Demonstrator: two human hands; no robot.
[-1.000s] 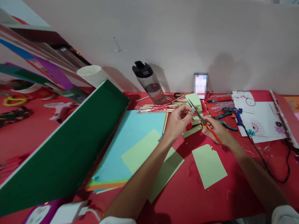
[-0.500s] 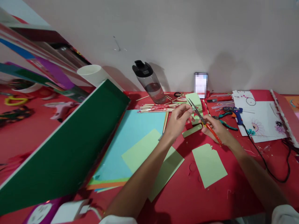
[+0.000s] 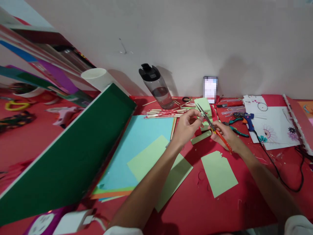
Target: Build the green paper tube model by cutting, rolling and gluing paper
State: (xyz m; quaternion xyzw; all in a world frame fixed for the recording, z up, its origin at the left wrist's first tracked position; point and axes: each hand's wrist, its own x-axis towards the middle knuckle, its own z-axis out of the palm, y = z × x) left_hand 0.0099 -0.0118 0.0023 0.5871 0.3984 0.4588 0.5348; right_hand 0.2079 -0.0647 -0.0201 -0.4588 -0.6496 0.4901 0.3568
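Observation:
My right hand point(image 3: 223, 133) is closed round the red handles of a pair of scissors point(image 3: 209, 122), whose slightly parted blades point up and left. Close to the blades, my left hand point(image 3: 189, 127) has thumb and fingers pinched together; what it holds is too small to make out. Behind and below the scissors lie light green paper pieces, among them a curled piece point(image 3: 202, 103) and a narrow strip point(image 3: 201, 137). Nearer me is a light green sheet point(image 3: 220, 174) with a ragged cut top edge. Another green sheet point(image 3: 179, 173) lies partly under my left forearm.
A water bottle point(image 3: 157, 88) and a lit phone point(image 3: 210, 89) stand against the wall. Wooden sticks point(image 3: 163, 113) lie behind blue paper point(image 3: 146, 127). A green board point(image 3: 73, 147) leans at left. Pliers point(image 3: 236, 127) and a corded blue glue gun point(image 3: 249, 120) lie at right.
My left fingers have shifted very slightly right, toward the scissor blades. Everything else looks the same.

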